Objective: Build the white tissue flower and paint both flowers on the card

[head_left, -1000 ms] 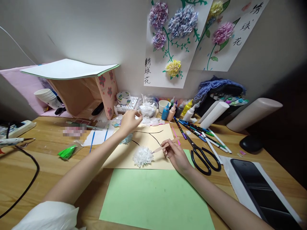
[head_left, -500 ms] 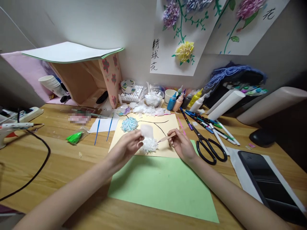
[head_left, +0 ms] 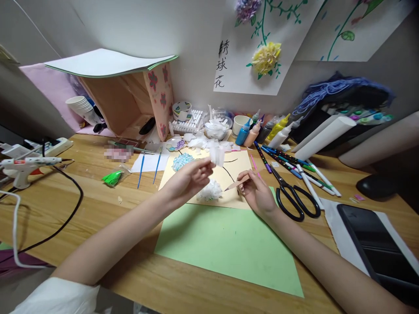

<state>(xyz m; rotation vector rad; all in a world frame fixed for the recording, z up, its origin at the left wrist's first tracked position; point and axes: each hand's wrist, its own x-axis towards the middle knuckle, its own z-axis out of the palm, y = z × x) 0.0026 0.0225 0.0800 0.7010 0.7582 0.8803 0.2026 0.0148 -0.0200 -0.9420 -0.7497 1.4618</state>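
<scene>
In the head view, my left hand [head_left: 193,179] pinches a thin white tissue paper piece [head_left: 217,152] upright above the cream sheet [head_left: 245,159]. My right hand [head_left: 258,192] grips a pale, pointed pencil [head_left: 236,183], its dark tip aimed left. Just below my left fingers, a fluffy white paper flower [head_left: 211,190] lies on the cream sheet near the pencil tip. A pale blue paper flower [head_left: 182,162] sits farther up on the same sheet, partly behind my left hand. Dark drawn stems run across the sheet. Under my wrists spreads a green sheet [head_left: 229,248].
Black-handled scissors [head_left: 296,198] lie right of my right hand, with markers [head_left: 294,165] behind. Paint bottles [head_left: 252,134] and a bowl of white paper pieces [head_left: 217,127] stand at the back. On the left are a glue gun [head_left: 26,168] and cables; a phone [head_left: 373,244] lies at right.
My left hand has lifted the tissue piece up and away from the white flower. The pencil stays in my right hand beside the flower. The camera view has shifted slightly.
</scene>
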